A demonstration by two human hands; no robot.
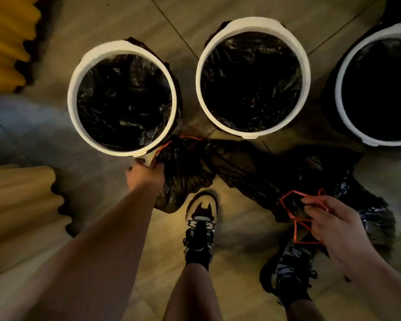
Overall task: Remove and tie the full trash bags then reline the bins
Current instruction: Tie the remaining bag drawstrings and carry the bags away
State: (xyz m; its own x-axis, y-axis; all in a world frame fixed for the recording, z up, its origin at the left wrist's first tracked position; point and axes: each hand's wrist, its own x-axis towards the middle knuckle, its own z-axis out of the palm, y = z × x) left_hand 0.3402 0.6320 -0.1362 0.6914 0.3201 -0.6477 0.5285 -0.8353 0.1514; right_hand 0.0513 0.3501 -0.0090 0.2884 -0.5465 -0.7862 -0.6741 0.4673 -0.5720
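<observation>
Your left hand (146, 176) grips the neck of one black trash bag (185, 172); your right hand (333, 221) pinches the red drawstring (295, 224) of a second black bag (322, 179). Both lie just before three lined white bins (252, 22).

Three white round bins (72, 98) hold black liners (125, 100); black red-stringed bags (188, 170) lie crumpled before them.

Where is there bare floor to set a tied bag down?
Bare floor lies left of the left bin, toward the yellow corrugated sheets, and beyond the bins. A smaller patch lies right of the left shoe. Crowded: in front of the middle bin and right bin, where black trash bags sprawl, held by the left hand and right hand.
</observation>
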